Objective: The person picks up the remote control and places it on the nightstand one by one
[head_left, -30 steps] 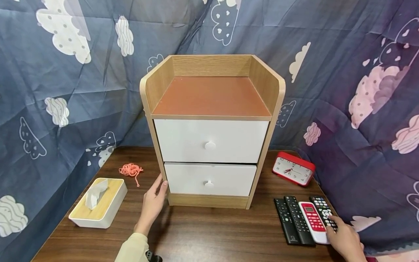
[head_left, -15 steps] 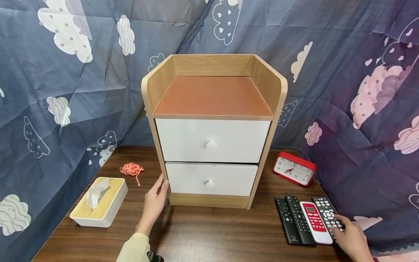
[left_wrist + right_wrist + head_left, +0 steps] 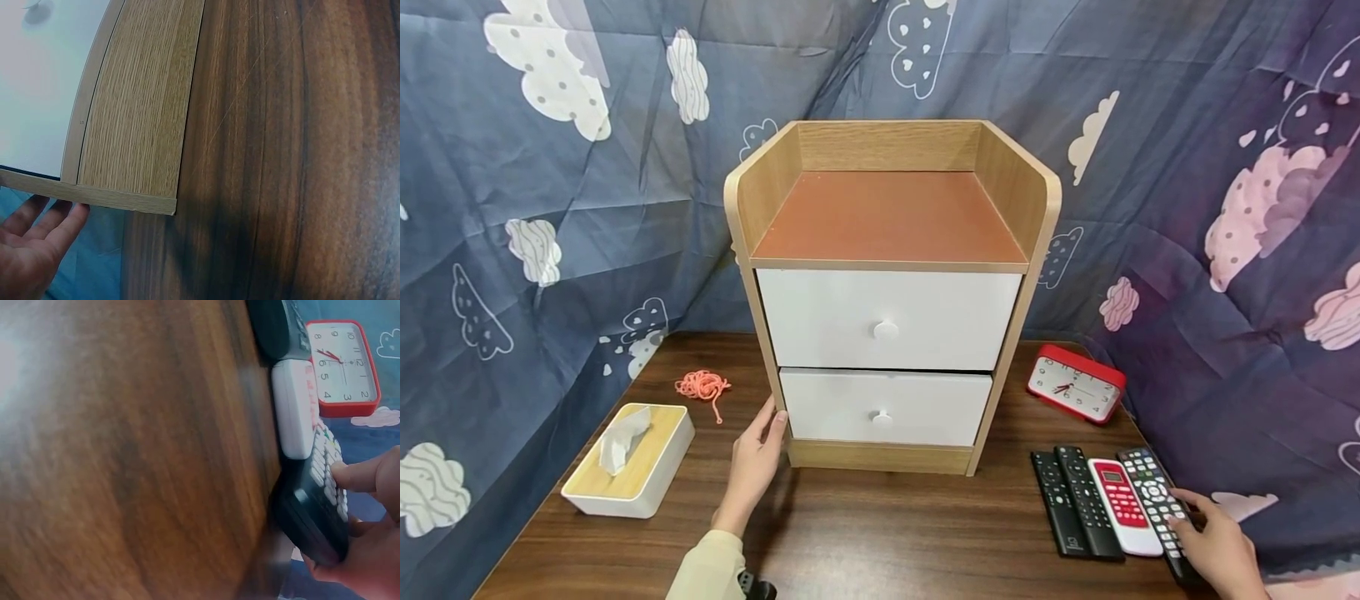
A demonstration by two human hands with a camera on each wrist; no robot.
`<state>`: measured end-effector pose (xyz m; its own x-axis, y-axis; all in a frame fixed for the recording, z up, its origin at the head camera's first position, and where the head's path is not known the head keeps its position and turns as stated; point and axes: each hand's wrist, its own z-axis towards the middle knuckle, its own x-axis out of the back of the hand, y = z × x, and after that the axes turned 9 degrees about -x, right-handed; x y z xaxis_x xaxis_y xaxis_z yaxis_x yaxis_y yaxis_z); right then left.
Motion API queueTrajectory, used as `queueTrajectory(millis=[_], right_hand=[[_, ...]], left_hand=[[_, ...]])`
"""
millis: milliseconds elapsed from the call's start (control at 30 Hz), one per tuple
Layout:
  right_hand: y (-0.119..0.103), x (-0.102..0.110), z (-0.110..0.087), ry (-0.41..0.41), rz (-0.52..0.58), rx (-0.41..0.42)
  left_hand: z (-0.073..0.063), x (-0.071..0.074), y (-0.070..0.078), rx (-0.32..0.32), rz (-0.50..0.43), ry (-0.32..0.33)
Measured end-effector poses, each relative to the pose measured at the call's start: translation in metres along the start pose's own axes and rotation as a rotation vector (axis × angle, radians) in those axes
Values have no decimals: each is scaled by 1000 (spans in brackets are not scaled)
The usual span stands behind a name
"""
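Observation:
My left hand [image 3: 756, 454] rests its fairly straight fingers on the lower left side of a small wooden cabinet [image 3: 880, 460]. In the left wrist view its fingertips [image 3: 78, 212] touch the cabinet's edge [image 3: 131, 197]. The cabinet has two white drawers, the upper drawer [image 3: 820, 317] and the lower drawer [image 3: 835, 408], both pushed in. My right hand [image 3: 1217, 546] pinches a black remote control [image 3: 1152, 490] with light buttons, at the right end of a row. In the right wrist view the thumb lies on the buttons of this remote [image 3: 309, 515], fingers around its far side, partly hidden.
Beside it lie a red-and-white remote [image 3: 1122, 508] and two black remotes [image 3: 1092, 504]. A red alarm clock [image 3: 1077, 385] stands behind them. Left of the cabinet are a tissue box [image 3: 655, 475] and a bundle of coral string [image 3: 702, 387]. A patterned curtain [image 3: 647, 192] surrounds the table.
My right hand has moved right and nearer the table's front, and the black remote has shifted the same way. The left hand stays at the cabinet's side.

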<state>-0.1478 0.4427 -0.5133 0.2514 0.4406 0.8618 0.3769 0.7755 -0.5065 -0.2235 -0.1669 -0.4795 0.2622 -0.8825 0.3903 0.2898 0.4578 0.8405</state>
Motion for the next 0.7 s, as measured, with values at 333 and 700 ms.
queueTrajectory(millis=[333,700], right_hand=[[-19,15,-13,116,62,-3],[-77,39,-38,275,321,-53]], left_hand=[[0,0,3,4,6,-6],[0,-1,1,21,-9,-4]])
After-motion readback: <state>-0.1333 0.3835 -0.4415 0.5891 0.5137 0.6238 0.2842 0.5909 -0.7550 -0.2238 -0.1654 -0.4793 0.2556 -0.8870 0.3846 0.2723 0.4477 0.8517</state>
